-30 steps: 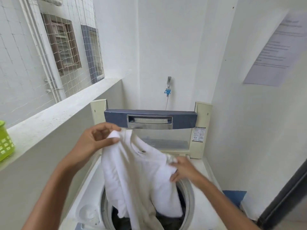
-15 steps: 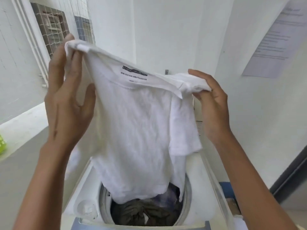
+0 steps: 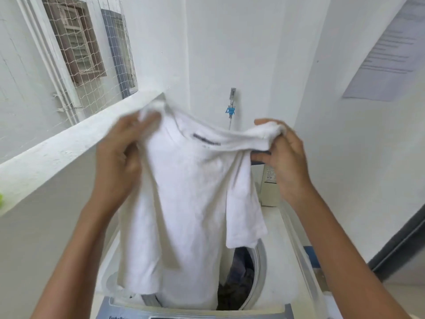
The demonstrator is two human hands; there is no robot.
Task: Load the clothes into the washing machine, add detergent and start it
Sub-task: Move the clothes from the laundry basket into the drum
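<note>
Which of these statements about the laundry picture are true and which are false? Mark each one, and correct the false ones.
1. Both hands hold the white T-shirt. True: the left hand and the right hand each grip a shoulder.
2. The washing machine is empty. False: dark clothes already lie in the drum.
3. The T-shirt hangs above the drum opening. True.
4. The tap on the wall has a red fitting. False: the fitting is blue.
5. The paper notice lies on the ledge. False: it hangs on the right wall.

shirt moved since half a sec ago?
Yes. The white shirt, held by the left hand and right hand, has dropped: its collar now sits below the wall tap, lower toward the washing machine.
</note>
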